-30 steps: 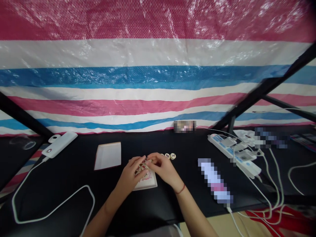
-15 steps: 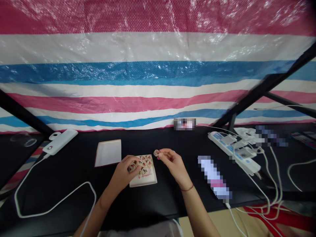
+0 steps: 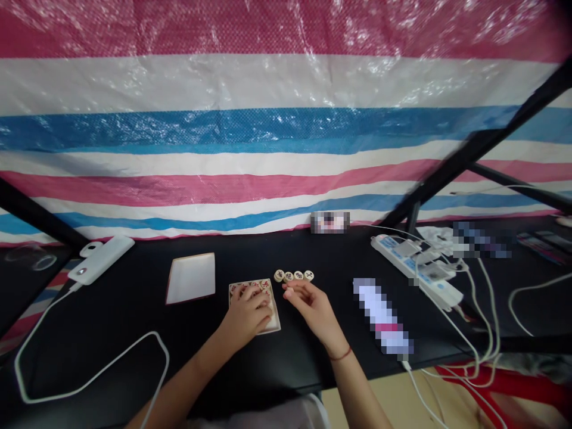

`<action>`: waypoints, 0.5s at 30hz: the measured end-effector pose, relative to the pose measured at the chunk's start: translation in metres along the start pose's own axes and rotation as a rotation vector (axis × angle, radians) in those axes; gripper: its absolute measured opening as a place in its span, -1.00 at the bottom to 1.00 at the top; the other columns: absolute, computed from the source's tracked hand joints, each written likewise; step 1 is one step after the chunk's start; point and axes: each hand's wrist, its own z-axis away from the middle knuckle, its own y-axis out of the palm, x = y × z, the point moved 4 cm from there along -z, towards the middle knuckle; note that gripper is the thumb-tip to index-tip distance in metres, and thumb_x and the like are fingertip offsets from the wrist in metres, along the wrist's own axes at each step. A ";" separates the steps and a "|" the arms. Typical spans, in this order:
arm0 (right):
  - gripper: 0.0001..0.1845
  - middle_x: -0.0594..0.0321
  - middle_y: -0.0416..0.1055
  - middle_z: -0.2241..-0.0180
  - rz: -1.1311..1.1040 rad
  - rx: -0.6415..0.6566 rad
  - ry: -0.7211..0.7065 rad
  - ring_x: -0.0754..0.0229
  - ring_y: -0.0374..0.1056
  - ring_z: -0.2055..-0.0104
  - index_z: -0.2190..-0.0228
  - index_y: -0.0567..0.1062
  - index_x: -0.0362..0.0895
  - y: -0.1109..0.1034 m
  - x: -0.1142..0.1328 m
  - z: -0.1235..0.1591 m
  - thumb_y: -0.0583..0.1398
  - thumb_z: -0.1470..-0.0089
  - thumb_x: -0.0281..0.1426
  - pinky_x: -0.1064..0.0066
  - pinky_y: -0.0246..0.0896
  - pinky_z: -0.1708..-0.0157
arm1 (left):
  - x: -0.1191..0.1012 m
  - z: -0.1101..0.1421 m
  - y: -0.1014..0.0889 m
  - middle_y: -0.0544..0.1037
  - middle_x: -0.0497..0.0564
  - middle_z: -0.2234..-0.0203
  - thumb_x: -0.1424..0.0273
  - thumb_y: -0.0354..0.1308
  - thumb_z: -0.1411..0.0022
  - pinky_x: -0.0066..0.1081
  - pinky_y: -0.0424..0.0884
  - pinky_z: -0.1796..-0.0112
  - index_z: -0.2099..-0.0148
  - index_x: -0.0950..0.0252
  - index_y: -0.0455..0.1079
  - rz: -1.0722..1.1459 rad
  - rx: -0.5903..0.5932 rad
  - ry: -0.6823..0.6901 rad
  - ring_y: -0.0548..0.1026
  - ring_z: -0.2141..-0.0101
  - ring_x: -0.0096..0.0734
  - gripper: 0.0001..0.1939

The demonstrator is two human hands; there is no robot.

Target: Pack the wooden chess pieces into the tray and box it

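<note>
A shallow white box [image 3: 276, 325] holds several round Chinese chess pieces [image 3: 265, 285] with red characters. Across the box lies my left hand [image 3: 249, 310], fingers apart over the pieces and hiding some of them. To the right of the box, my right hand [image 3: 310, 301] has thumb and fingertips pinched together. A small pale spot shows between them, too small to name. Just beyond those fingers, several more chess pieces [image 3: 298, 275] stand in a row on the black table, the leftmost [image 3: 279, 275] looking doubled up.
The white box lid [image 3: 191, 279] lies left of the box. A white device [image 3: 102, 262] with a looping cable is at far left. Right of my hands are a blurred-out phone-like object [image 3: 382, 316] and a power strip [image 3: 415, 271] with cables. A striped sheet [image 3: 250, 179] hangs behind.
My right hand has drawn back toward me from the row, leaving the piece it held there. The row, hidden before, now shows. My left hand has spread further over the box.
</note>
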 end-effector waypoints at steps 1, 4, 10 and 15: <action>-0.60 0.10 0.54 0.21 0.053 0.002 -0.009 0.12 0.48 0.24 0.25 0.45 -0.11 0.001 -0.001 0.002 0.30 0.03 -0.10 0.31 0.38 0.20 | 0.001 0.000 0.002 0.53 -0.04 0.14 0.42 0.15 -0.22 -0.02 0.16 -0.02 0.32 0.12 0.49 -0.026 -0.007 -0.005 0.33 0.03 -0.12 -0.89; -0.70 0.20 0.52 0.32 0.294 0.029 -0.026 0.24 0.41 0.48 0.22 0.45 -0.09 0.007 -0.001 0.009 0.25 -0.05 -0.19 0.40 0.34 0.41 | 0.004 0.000 0.003 0.48 0.04 0.07 0.41 0.15 -0.21 -0.03 0.22 0.02 0.26 0.16 0.49 -0.076 -0.025 -0.035 0.32 0.02 -0.08 -0.91; -0.86 0.20 0.38 0.12 0.542 0.201 -0.209 0.30 0.35 0.40 0.30 0.46 -0.06 0.031 0.010 0.023 0.17 -0.07 -0.49 0.45 0.31 0.34 | 0.015 0.008 -0.012 0.40 0.12 -0.02 0.32 0.18 -0.14 -0.03 0.24 -0.04 0.03 0.21 0.42 -0.022 -0.048 -0.097 0.30 -0.03 -0.04 -0.68; -0.78 0.22 0.39 0.13 0.718 0.248 -0.277 0.19 0.38 0.22 0.25 0.42 -0.04 0.040 0.005 0.023 0.15 -0.06 -0.56 0.37 0.31 0.17 | 0.025 0.034 -0.017 0.24 0.10 -0.19 0.23 0.24 -0.08 0.04 0.11 -0.17 -0.21 0.13 0.25 0.005 -0.019 -0.098 0.15 -0.19 0.06 -0.38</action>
